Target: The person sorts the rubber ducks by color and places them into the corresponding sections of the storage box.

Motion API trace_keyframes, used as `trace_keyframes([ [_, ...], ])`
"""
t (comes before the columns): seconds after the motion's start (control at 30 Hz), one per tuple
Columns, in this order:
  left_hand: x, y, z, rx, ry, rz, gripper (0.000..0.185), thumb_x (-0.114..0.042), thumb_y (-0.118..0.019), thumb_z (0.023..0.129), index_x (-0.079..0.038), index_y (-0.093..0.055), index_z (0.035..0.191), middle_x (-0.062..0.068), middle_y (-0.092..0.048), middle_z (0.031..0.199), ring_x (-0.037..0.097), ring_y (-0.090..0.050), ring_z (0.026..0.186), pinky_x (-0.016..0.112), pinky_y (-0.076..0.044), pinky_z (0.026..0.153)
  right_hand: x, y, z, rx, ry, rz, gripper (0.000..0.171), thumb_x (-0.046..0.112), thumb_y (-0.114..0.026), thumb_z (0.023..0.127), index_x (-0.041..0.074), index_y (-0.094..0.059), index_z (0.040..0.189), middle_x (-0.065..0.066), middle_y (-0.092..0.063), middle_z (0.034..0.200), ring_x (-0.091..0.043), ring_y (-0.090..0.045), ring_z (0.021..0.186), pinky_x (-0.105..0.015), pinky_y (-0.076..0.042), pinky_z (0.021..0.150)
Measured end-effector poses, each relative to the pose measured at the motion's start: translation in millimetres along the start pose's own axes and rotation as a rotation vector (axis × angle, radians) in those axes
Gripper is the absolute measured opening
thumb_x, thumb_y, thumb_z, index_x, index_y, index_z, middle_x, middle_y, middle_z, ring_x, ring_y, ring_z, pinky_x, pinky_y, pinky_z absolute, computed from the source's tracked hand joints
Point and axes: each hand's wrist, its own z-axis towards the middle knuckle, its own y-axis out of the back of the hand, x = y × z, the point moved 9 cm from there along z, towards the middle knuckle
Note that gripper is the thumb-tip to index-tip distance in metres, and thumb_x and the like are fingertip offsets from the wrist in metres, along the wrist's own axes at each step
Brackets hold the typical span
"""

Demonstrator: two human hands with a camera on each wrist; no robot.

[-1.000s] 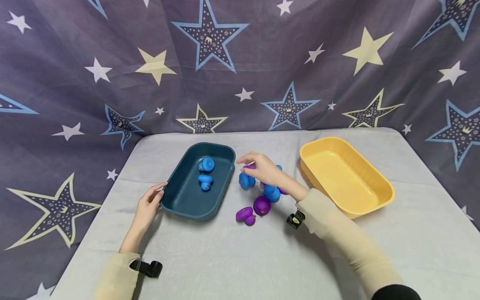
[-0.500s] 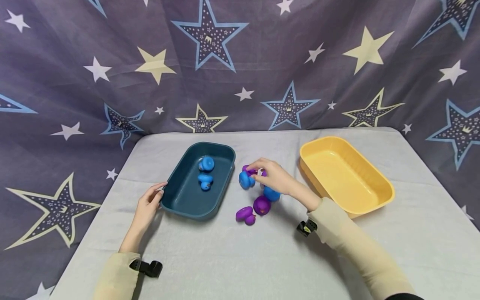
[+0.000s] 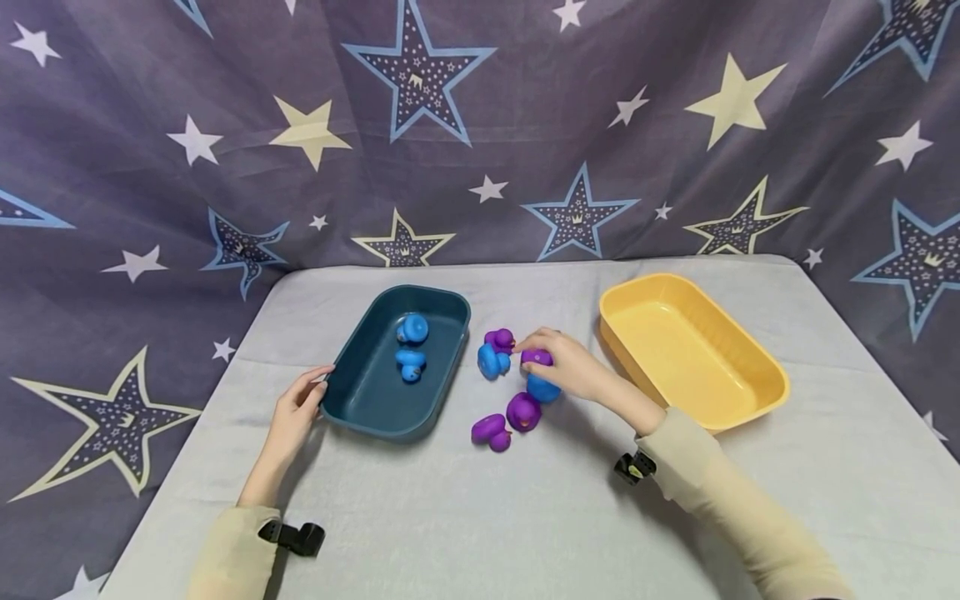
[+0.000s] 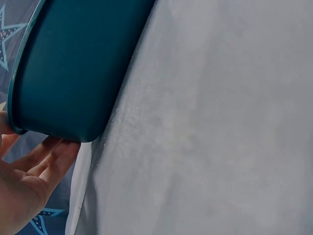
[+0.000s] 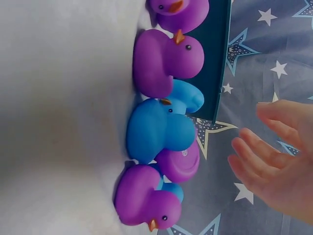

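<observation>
At the left end of the dark teal tub point(image 3: 390, 429), my left hand point(image 3: 294, 412) holds the rim. In the left wrist view the fingers point(image 4: 56, 161) press against the tub's wall from outside. Two blue rubber ducks point(image 3: 412, 328) lie inside the tub. My right hand point(image 3: 562, 362) hovers over the duck cluster, thumb and fingers apart around a purple duck point(image 3: 536, 358) with its flat base showing. The right wrist view shows a gap between the fingers and the ducks. A blue duck point(image 5: 156, 132) lies among the purple ones, partly hiding others behind it.
A yellow tub point(image 3: 693, 354) stands at the right. Between the tubs lie a blue duck point(image 3: 491, 361) beside a purple duck point(image 3: 502, 340), and nearer me two purple ducks point(image 3: 523, 412). A starry cloth point(image 3: 480, 133) hangs behind the white-covered table point(image 3: 450, 517).
My right hand has moved right and slightly nearer me, from beside the teal tub to over the purple duck. The left hand and both tubs stay in place.
</observation>
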Motion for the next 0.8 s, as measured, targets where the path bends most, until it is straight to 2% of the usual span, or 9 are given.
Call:
trace_keyframes([
  [0.27, -0.3, -0.5, -1.3, 0.01, -0.008, -0.01, 0.036, -0.021, -0.045, 0.097, 0.002, -0.051, 0.125, -0.019, -0.057, 0.089, -0.002, -0.054, 0.076, 0.014, -0.046, 0.062, -5.7, -3.8, -6.0, 0.034, 0.011, -0.057, 0.024, 0.007, -0.061, 0.085, -0.001, -0.064, 0.107, -0.015, -0.059, 0.107, -0.029, -0.056, 0.101, -0.042, -0.045, 0.089],
  [0.57, 2.3, -1.0, 0.1, 0.011, -0.015, -0.033, 0.037, -0.021, -0.045, 0.097, 0.003, -0.05, 0.125, -0.023, -0.057, 0.09, -0.004, -0.055, 0.079, 0.013, -0.046, 0.063, -10.7, -9.2, -11.1, 0.08, 0.012, -0.112, 0.025, 0.007, -0.063, 0.083, -0.001, -0.064, 0.106, -0.016, -0.059, 0.103, -0.029, -0.055, 0.097, -0.042, -0.046, 0.085],
  [0.8, 0.3, -1.2, -1.3, 0.014, -0.016, -0.041, 0.036, -0.019, -0.045, 0.097, 0.003, -0.05, 0.125, -0.021, -0.058, 0.089, -0.003, -0.055, 0.078, 0.013, -0.046, 0.063, -15.7, -10.8, -14.1, 0.091, -0.008, -0.15, 0.026, 0.008, -0.064, 0.082, 0.0, -0.064, 0.108, -0.016, -0.058, 0.107, -0.03, -0.055, 0.101, -0.043, -0.045, 0.087],
])
